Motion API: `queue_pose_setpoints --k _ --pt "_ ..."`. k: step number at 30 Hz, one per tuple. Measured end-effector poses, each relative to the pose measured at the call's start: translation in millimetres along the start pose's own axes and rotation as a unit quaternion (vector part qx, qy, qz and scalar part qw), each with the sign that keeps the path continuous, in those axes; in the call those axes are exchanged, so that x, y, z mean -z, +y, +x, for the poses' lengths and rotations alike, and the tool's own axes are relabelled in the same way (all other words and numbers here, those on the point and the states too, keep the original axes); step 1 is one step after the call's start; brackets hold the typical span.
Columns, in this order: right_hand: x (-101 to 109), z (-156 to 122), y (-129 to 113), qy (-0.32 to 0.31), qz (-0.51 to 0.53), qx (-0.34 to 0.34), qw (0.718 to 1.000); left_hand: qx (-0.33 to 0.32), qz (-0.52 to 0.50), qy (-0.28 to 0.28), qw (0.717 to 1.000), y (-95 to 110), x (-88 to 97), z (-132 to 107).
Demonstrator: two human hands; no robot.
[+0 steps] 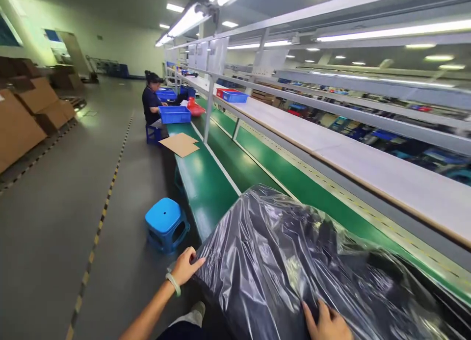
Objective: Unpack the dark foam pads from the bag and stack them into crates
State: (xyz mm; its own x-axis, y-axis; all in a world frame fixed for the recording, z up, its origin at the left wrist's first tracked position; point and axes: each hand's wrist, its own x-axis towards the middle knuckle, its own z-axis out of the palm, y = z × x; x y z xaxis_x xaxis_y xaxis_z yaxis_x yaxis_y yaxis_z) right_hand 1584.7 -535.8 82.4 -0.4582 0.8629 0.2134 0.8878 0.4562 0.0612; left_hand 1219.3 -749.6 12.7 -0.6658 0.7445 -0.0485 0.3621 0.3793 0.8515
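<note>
Probably slippery and soft-skinned, the dark plastic-wrapped bundle (261,251) lies over the green worktop (206,183), spreading from the left hand (187,266), closed on its edge, to beyond the right hand (327,323), whose thumb and fingers rest parted on it; whether they pinch, I cannot tell. It looks bulky, weight unclear, so the edge at the left hand likely gives a surer hold than the top.

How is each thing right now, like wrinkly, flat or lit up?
Shiny dark plastic covering: wrinkled.
Left hand: curled at the covering's edge.
Right hand: touching the covering.
Square blue plastic stool: upright, unoccupied.
Brown cardboard sheet: flat, on the green tabletop.
Long white overhead light: switched on.
</note>
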Motion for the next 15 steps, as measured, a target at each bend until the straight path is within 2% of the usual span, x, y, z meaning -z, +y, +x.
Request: queue_pose_setpoints --k 3,7,10,13,15 --pt "18.1 12.6 -29.6 -0.011 -0.006 -0.045 0.999 -0.013 0.015 0.005 1.000 -4.9 10.5 -5.2" --pt "37.8 12.6 -39.8 -0.061 0.075 -0.130 0.987 -0.043 0.054 -0.026 0.997 -9.3 22.2 -7.8" --pt "39.2 6.0 -43.5 -0.030 0.194 -0.184 0.963 -0.035 0.076 -0.037 0.996 -20.3 30.8 -16.5" --pt "36.1 -0.7 -50.7 -0.007 0.258 -0.208 0.944 0.001 0.100 -0.030 0.995 -36.3 39.0 -29.5" --pt "35.7 -3.9 -54.9 0.001 0.282 -0.219 0.934 0.031 0.190 -0.036 0.981 -43.2 43.6 -38.6"
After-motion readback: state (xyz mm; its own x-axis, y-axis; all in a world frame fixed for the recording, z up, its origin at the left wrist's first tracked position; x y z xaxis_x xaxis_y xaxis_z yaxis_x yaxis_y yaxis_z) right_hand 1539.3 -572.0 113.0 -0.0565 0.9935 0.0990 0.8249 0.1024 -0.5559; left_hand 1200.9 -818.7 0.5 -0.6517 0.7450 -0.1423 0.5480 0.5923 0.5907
